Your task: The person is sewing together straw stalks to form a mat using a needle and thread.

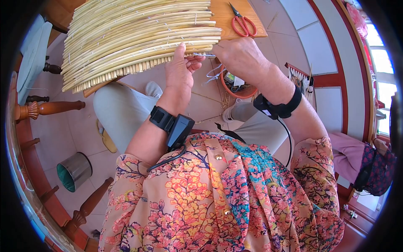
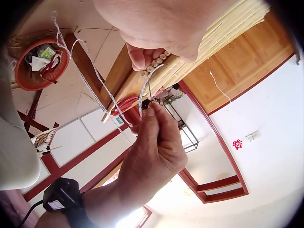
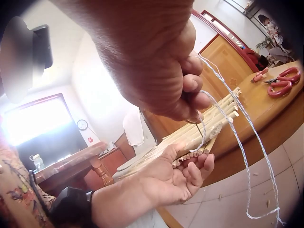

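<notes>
A mat of pale sticks bound with white thread [image 1: 138,35] lies over a wooden table. My left hand [image 1: 180,74] grips its near edge close to the right corner, thumb on top and fingers curled beneath the stick ends. Just right of that corner, my right hand [image 1: 243,56] pinches a thin needle [image 2: 150,91] between thumb and fingertips. White-blue thread [image 3: 245,159] runs at the mat's edge and hangs in long loops below the right hand. In the right wrist view the needle's lower end is close to the stick ends; whether it passes between them I cannot tell.
Red-handled scissors [image 1: 244,26] lie on the table [image 1: 259,30] beyond my right hand. Below, an orange basket [image 2: 23,84] holds small items on the floor. A metal bin [image 1: 80,168] and wooden chair legs stand at the left.
</notes>
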A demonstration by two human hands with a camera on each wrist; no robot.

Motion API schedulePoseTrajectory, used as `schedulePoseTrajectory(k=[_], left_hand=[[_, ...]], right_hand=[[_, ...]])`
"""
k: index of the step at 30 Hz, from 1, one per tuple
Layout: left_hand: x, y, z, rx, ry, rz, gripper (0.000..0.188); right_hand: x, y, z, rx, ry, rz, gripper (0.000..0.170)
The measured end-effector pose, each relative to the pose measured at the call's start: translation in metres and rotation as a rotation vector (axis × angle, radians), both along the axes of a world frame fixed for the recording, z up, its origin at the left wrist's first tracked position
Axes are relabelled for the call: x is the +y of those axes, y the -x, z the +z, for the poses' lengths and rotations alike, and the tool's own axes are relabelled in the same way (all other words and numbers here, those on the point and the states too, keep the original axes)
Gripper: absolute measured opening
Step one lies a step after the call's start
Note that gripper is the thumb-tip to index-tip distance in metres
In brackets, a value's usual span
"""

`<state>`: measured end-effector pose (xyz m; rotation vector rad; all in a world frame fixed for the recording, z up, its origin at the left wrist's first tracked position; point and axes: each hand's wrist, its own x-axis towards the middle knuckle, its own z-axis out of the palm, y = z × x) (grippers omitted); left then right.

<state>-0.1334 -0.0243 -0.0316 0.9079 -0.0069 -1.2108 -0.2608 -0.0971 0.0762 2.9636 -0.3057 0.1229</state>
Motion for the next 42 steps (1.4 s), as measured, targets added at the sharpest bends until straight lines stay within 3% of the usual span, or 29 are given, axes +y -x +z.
schedulePoseTrajectory(k=[42], left_hand=[[0.002, -0.001, 0.0, 0.033, 0.027, -0.025, 0.032]], right_hand=[[-0.002, -0.012, -0.003, 0.079, 0.023, -0.01, 0.006]])
